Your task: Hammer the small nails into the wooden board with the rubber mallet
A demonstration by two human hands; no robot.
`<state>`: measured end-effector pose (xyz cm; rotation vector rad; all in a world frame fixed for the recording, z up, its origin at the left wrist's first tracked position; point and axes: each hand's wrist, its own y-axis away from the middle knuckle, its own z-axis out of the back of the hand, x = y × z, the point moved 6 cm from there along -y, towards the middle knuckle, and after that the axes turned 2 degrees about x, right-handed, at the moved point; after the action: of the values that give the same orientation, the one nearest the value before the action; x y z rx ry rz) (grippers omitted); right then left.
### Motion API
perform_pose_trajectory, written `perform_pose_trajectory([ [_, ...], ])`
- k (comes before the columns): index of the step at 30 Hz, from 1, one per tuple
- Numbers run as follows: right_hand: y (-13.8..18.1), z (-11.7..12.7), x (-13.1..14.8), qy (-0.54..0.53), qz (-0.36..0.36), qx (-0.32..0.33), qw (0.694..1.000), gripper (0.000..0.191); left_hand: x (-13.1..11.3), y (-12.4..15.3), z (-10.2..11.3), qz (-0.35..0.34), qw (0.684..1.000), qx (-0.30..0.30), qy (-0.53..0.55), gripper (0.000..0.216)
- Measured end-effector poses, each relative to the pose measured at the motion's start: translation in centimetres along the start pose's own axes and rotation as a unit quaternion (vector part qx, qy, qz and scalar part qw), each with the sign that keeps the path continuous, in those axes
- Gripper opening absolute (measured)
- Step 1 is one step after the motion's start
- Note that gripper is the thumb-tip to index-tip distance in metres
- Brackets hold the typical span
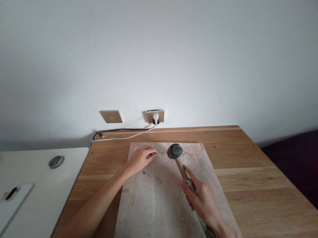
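Observation:
My right hand (199,195) is wrapped around the handle of a rubber mallet (175,151), whose dark head is raised over the far part of a worn wooden board (153,211). The fingers of my left hand (143,159) are pinched together above the board's far left part, at a thin small nail (162,153) by the fingertips. Just right of the mallet head, another nail (190,154) shows at the board's far side. Two small metal pieces, seemingly nails or screws, lie below my left hand: one piece (146,173) and a second piece (159,179).
The board rests on a wooden table (253,185) against a white wall. A socket with a white plug (155,118) sits behind, its cables (122,138) running left along the table's back edge. A white desk (45,196) adjoins on the left. Dark fabric (297,161) lies at right.

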<state>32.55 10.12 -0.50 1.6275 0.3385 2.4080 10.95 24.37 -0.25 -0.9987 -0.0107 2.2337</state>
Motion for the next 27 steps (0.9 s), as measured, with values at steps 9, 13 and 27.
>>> perform_pose_trajectory([
  [9, -0.5, -0.7, 0.8, 0.004, 0.013, 0.014, 1.0, 0.076, 0.7, -0.8, -0.9, 0.018, 0.999, -0.012, 0.034, 0.014],
  [13, -0.9, -1.4, 0.9, 0.007, 0.021, 0.027, 0.999, 0.078, 1.1, -0.8, -1.1, 0.04, 0.998, -0.019, 0.048, 0.015],
  [27, -1.4, -3.3, 3.0, 0.039, 0.051, 0.053, 0.997, 0.077, 1.1, -0.7, -0.6, 0.065, 0.994, -0.023, 0.08, 0.046],
])
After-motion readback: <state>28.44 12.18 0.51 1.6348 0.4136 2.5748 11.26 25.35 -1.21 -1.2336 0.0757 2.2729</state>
